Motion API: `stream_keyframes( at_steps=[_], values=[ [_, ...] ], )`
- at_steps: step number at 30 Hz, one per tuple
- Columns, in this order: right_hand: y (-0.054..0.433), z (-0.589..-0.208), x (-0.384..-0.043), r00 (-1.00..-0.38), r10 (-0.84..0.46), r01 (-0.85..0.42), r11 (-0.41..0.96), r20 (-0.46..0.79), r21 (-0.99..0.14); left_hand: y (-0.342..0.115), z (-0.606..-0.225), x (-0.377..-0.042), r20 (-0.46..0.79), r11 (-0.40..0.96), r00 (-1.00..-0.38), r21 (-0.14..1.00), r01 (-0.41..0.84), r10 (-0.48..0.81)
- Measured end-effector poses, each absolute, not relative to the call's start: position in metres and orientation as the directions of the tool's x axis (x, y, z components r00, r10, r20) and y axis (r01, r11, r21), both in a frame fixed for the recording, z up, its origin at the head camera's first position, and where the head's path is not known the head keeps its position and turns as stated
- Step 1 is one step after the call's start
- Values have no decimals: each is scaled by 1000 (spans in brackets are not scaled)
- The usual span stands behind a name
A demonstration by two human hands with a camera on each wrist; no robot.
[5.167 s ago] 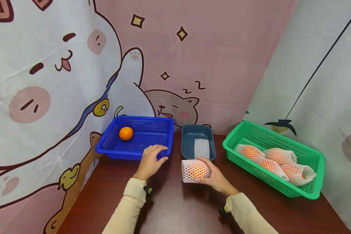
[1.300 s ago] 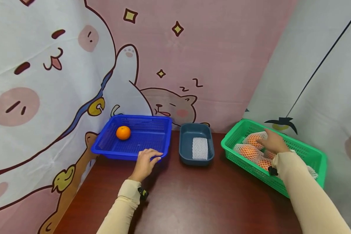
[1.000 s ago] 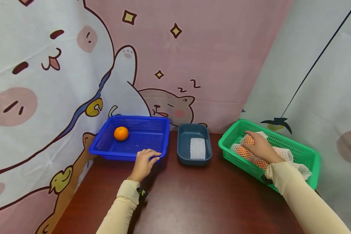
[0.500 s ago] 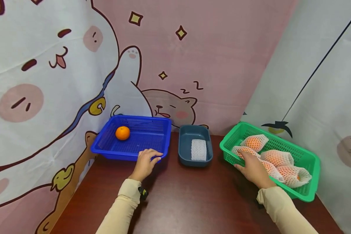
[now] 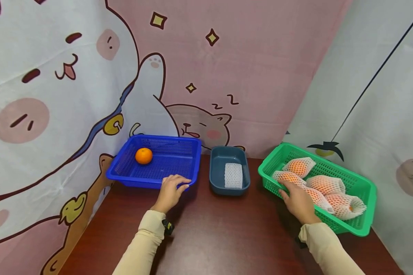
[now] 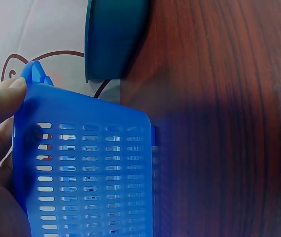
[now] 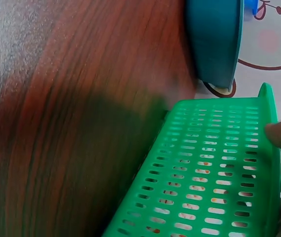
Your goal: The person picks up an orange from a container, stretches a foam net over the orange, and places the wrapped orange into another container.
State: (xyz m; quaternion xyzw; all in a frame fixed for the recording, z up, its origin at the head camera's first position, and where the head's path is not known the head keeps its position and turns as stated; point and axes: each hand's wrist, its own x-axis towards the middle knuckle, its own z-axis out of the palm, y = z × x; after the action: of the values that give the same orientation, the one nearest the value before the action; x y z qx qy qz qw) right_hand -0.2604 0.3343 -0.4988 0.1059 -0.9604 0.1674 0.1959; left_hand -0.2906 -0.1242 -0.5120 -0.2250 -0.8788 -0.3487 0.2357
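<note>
My left hand [image 5: 169, 194] grips the front rim of the blue basket [image 5: 137, 181] near its right corner. In the left wrist view the thumb [image 6: 9, 98] lies on the rim, with the other fingers partly hidden behind it. One bare orange [image 5: 143, 156] sits in this basket. My right hand [image 5: 299, 202] holds the front rim of the green basket [image 5: 356, 229], fingers over the edge and thumb outside, as the right wrist view shows at the green rim [image 7: 271, 163]. Several oranges in white foam nets, such as the netted orange [image 5: 299, 167] at the back left, lie inside.
Between the baskets stands a small dark teal bin [image 5: 230, 191] holding a flat white foam net [image 5: 233, 175]. All three containers stand on a dark red-brown wooden table [image 5: 210, 236]. A cartoon-printed cloth [image 5: 254, 76] hangs behind them.
The netted orange from my right hand now lies at the back left of the green basket. That hand has drawn back to the front rim. My left hand has settled on the blue rim.
</note>
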Motion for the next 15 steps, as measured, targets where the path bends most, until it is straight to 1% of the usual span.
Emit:
stream_keyframes(
  at_steps=[6,11,15],
  values=[
    [334,-501,-259,-868,-140,-300,913,477,-278,-124,-513,-292,568,650,-790,514,559,230],
    [333,-499,-259,-867,-147,-305,912,475,-274,-125,-510,-292,553,654,-800,520,550,233],
    [332,-500,-260,-867,-151,-303,916,474,-263,-125,-504,-292,512,661,-823,532,529,247]
  ],
)
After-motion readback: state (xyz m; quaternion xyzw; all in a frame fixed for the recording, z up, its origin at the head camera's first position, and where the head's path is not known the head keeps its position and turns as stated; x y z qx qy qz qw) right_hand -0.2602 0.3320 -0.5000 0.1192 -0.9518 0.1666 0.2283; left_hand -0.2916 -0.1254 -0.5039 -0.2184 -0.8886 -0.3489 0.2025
